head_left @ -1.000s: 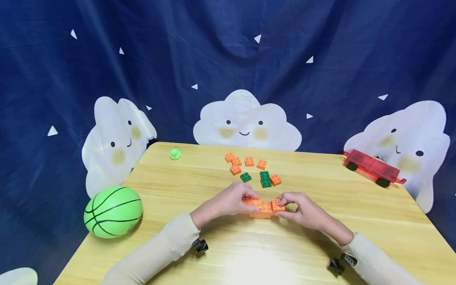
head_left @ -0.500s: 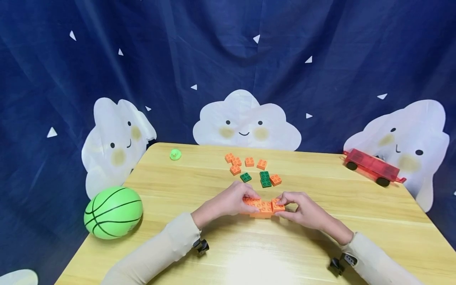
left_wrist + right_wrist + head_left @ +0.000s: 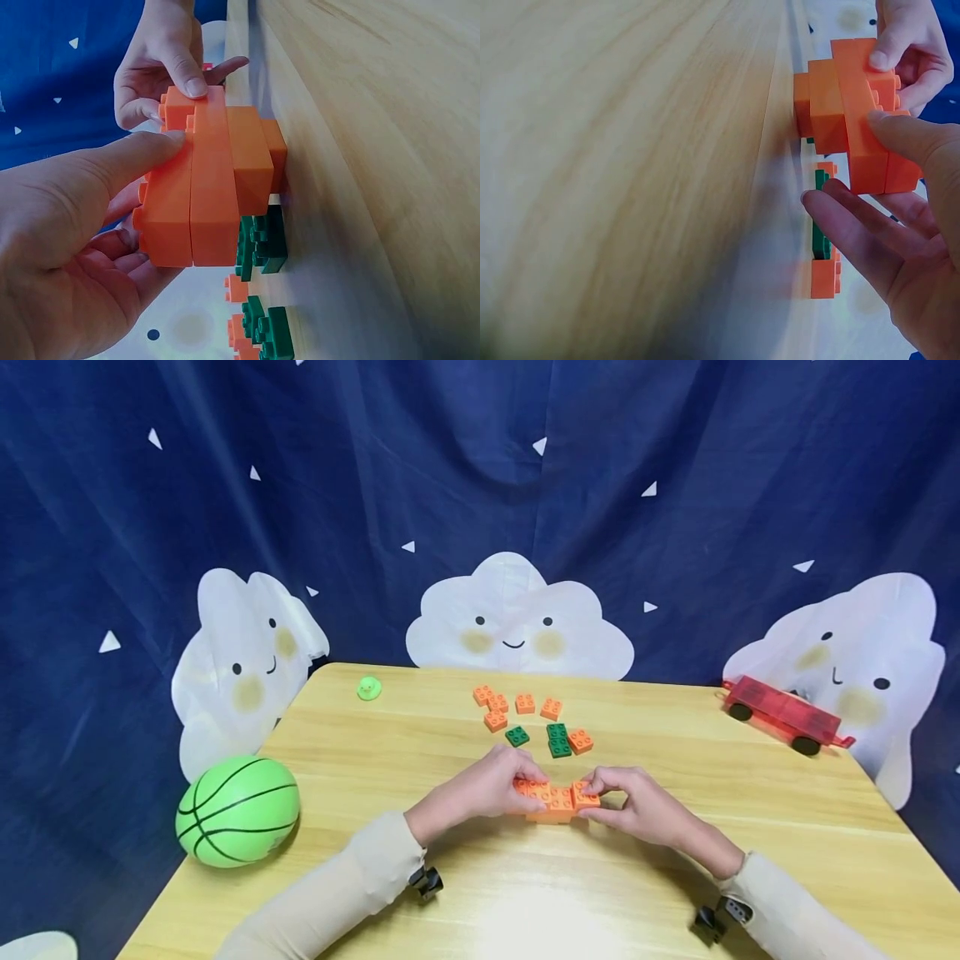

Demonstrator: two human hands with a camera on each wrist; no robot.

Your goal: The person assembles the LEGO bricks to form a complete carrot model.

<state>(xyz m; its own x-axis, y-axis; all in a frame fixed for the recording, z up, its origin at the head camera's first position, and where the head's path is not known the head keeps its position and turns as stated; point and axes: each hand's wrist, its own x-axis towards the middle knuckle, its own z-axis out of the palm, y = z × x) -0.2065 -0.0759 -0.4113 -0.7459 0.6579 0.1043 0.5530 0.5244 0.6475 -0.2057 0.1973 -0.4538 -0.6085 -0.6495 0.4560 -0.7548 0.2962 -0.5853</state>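
Note:
An assembly of orange toy building bricks [image 3: 557,804], wide on top and stepped narrower below, stands near the middle of the table between both hands. My left hand [image 3: 498,783] grips its left end, thumb on the near side and fingers behind. At the other end my right hand [image 3: 639,802] pinches the raised orange brick [image 3: 585,794] on the top layer. Between these two raised ends, studs show on a lower stretch. The left wrist view shows the stacked layers [image 3: 214,165] edge-on, the thumb pressed to the upper bricks. In the right wrist view, the right thumb lies on the assembly [image 3: 861,124].
Several loose orange bricks [image 3: 525,703] and dark green bricks [image 3: 558,740] lie behind the hands on the wooden table [image 3: 360,752]. A green ball [image 3: 238,811] sits at the left edge, a small green duck [image 3: 368,688] at the back left. A red toy wagon [image 3: 783,714] stands back right.
The head view has shifted very slightly. Both hands keep the same hold on the orange bricks, with no other visible movement.

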